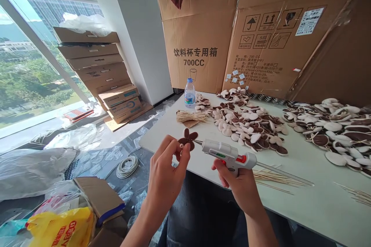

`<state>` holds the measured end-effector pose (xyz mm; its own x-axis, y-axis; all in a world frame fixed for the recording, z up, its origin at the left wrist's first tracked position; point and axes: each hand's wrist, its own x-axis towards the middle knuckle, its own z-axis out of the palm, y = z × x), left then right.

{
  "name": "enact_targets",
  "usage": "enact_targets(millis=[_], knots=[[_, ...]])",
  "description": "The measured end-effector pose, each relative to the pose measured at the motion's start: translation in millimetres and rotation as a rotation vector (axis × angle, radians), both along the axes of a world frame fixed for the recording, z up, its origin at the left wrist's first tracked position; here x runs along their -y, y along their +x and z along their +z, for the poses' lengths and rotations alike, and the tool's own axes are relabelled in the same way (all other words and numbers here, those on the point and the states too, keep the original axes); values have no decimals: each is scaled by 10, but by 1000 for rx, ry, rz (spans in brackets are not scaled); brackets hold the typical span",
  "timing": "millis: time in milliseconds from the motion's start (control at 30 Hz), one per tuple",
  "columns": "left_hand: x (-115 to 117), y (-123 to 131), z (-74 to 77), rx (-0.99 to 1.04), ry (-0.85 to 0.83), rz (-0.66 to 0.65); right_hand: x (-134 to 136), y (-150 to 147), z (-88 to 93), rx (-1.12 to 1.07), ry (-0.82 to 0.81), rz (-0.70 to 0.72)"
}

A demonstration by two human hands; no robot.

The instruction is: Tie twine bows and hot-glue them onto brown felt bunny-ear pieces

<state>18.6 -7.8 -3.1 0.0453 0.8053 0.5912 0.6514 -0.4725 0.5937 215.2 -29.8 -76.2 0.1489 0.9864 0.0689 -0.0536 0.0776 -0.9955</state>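
Note:
Between the thumb and fingers of my left hand is a dark brown felt flower with rounded petals, held up above the table's near left edge. My right hand is wrapped round the handle of a white glue gun with a red trigger. Its metal nozzle points left, right at the flower; whether the tip touches it I cannot tell. A long clear glue stick sticks out of the gun's back. Behind the hands, a pile of brown and white felt flowers covers part of the table.
The white table also bears a water bottle, bundled thin wooden sticks, loose sticks and another felt pile. Large cardboard sheets stand behind. On the floor lie a coiled cable and a yellow bag.

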Motion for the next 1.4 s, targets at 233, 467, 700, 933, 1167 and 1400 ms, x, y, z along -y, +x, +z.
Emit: enact_targets(millis=[233,467,700,933,1167,1400], knots=[[23,-1,-16,-14,-8,-34,-10,-7,-22,-3,-2,15],[26,0,-3,-13,-35,-45,-16,-6,-16,4,-4,12],[27,3,-12,-4,-52,-49,-23,-15,-19,2,1,-3],[39,5,8,28,-66,-64,-13,-10,-30,2,13,-2],[46,8,20,39,-61,-66,-3,0,-20,13,17,-17],[43,16,31,46,-44,-79,-9,-6,-25,22,17,-23]])
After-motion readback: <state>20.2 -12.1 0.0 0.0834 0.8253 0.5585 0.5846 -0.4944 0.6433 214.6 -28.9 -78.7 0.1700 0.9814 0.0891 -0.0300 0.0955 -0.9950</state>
